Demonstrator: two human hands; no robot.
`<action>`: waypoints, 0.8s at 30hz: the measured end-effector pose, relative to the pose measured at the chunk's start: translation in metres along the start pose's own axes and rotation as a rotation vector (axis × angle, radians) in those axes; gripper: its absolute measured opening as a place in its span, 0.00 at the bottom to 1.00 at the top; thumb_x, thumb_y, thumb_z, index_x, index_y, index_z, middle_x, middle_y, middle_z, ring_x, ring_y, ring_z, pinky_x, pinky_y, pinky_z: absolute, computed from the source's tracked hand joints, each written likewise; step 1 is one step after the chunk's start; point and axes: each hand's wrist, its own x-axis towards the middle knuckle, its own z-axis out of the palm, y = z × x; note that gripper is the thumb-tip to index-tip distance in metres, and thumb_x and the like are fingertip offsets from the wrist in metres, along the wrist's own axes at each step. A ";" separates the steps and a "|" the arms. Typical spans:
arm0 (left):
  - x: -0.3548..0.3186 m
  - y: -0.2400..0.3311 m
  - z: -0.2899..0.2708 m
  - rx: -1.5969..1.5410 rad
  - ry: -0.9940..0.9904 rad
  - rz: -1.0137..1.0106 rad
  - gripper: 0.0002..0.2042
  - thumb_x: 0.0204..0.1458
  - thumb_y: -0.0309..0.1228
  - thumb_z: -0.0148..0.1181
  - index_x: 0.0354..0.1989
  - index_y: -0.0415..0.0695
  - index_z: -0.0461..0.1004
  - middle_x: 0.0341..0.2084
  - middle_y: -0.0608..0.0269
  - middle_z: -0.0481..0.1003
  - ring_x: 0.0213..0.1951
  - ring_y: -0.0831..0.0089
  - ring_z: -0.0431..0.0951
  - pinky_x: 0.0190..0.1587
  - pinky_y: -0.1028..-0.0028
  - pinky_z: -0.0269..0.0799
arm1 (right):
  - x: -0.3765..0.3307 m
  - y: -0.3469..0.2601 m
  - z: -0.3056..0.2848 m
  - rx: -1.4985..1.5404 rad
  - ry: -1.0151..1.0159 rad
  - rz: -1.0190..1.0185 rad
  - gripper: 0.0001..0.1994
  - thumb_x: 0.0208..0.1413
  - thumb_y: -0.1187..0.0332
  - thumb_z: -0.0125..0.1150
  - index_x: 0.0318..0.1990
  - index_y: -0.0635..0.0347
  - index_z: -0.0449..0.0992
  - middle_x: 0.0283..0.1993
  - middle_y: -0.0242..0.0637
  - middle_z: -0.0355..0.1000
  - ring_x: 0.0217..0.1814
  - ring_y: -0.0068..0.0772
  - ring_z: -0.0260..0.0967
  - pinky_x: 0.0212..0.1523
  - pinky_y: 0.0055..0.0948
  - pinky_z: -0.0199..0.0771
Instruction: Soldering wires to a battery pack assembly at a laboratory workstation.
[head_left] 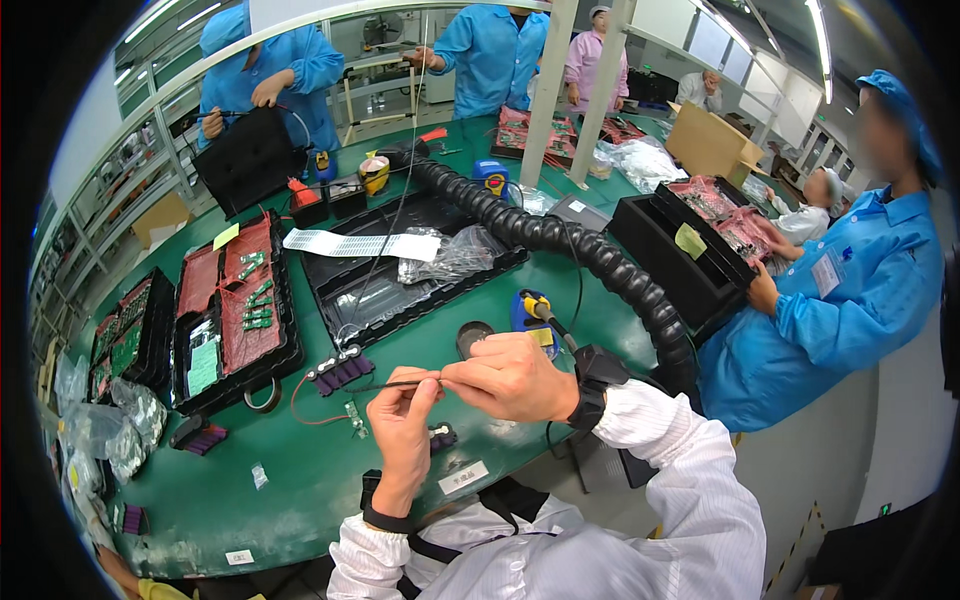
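Near the front edge of the green workbench, both my hands are raised with their fingertips close together. My left hand (402,430) pinches a thin black wire (372,387). My right hand (515,378) is closed at the wire's right end; its fingers hide what lies between them. The wire reaches left toward a purple battery pack (341,372) with metal tabs, from which a red wire (294,408) loops. A small green circuit board (356,421) lies below that pack. Another purple pack (441,437) is partly hidden behind my left hand.
A soldering iron in a blue-and-yellow holder (535,312) stands beyond my right hand, near a thick black hose (560,235). Black trays with red wrap (245,350) and boards sit left. A roll of tape (263,397) lies nearby. A blue-coated co-worker (830,290) handles boxes at right.
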 end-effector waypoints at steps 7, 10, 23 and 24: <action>-0.010 -0.010 -0.004 -0.065 -0.005 -0.090 0.07 0.63 0.23 0.62 0.45 0.33 0.82 0.40 0.60 0.79 0.37 0.75 0.76 0.44 0.74 0.72 | -0.004 -0.004 -0.004 -0.021 -0.094 0.023 0.04 0.51 0.71 0.70 0.34 0.55 0.80 0.22 0.27 0.70 0.25 0.31 0.67 0.26 0.33 0.65; -0.014 -0.006 -0.006 -0.020 -0.035 -0.127 0.09 0.63 0.25 0.62 0.47 0.34 0.81 0.42 0.60 0.79 0.40 0.75 0.76 0.46 0.74 0.71 | -0.005 -0.004 -0.007 -0.070 -0.116 0.018 0.05 0.51 0.70 0.70 0.32 0.56 0.79 0.23 0.27 0.71 0.25 0.31 0.67 0.27 0.33 0.66; 0.008 0.063 -0.018 1.135 -0.444 0.641 0.16 0.50 0.23 0.70 0.48 0.43 0.79 0.33 0.59 0.78 0.36 0.60 0.80 0.39 0.63 0.76 | 0.005 -0.011 -0.012 -0.166 -0.194 -0.072 0.08 0.51 0.66 0.73 0.35 0.52 0.79 0.22 0.24 0.65 0.25 0.27 0.64 0.27 0.31 0.66; 0.007 0.064 -0.021 1.163 -0.433 0.607 0.16 0.50 0.23 0.70 0.48 0.43 0.79 0.33 0.59 0.78 0.36 0.60 0.80 0.39 0.63 0.76 | 0.006 -0.011 -0.012 -0.148 -0.194 -0.075 0.08 0.51 0.66 0.73 0.35 0.52 0.79 0.22 0.24 0.65 0.25 0.27 0.64 0.27 0.31 0.66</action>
